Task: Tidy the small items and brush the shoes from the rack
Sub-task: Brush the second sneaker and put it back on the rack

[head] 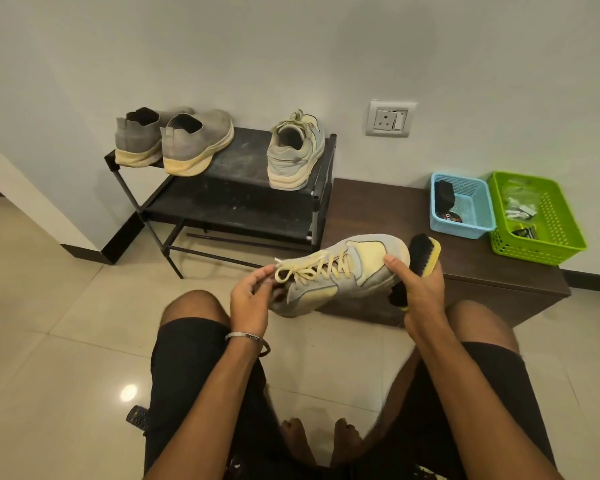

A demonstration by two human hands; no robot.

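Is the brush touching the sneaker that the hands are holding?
Touching. The head view shows the brush, held in the right hand, with its dark bristles pressed against the toe of the sneaker; no gap shows.

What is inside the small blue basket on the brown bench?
The blue basket holds a black object at its back left and a dark round item with print in front. The near wall hides their undersides.

I see my left hand (pixel 252 299) gripping the laced sneaker (pixel 340 271) at its heel, while my right hand (pixel 418 289) presses the brush (pixel 423 252) against its toe.
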